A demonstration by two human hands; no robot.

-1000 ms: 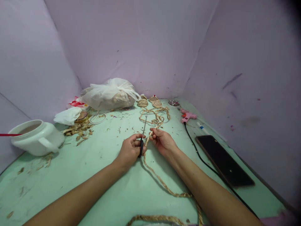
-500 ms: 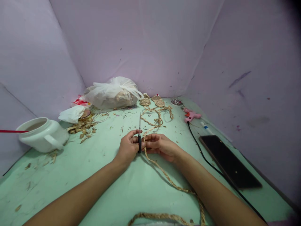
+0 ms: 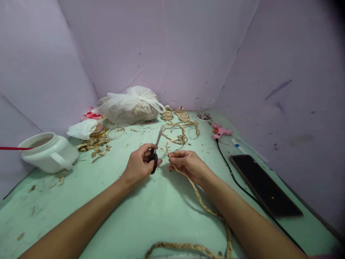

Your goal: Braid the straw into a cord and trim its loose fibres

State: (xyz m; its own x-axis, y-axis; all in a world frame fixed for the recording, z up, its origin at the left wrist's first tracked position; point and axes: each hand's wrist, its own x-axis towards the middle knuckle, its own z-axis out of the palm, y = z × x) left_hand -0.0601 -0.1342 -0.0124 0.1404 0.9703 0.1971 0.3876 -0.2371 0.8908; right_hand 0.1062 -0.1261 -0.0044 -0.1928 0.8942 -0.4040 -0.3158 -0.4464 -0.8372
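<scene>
My left hand [image 3: 140, 163] is closed on the black handles of a pair of scissors [image 3: 155, 149], whose blades point up and away from me. My right hand [image 3: 187, 163] pinches the end of a braided straw rope [image 3: 201, 201] just right of the scissors, the short tip sticking up above my fingers. The rope trails back under my right forearm and loops along the near edge of the green table [image 3: 156, 212]. A second tangle of braided rope [image 3: 180, 131] lies farther back.
A white jug [image 3: 50, 153] stands at the left with straw scraps [image 3: 94, 145] beside it. A white plastic bag [image 3: 130, 106] sits at the back. A pink glue gun [image 3: 219, 131], its black cord [image 3: 242, 190] and a dark phone [image 3: 265, 187] lie on the right.
My hands have drawn apart. The scissors have tilted to the right and moved left off the rope. My right hand now holds the rope end alone, separate from the far tangle.
</scene>
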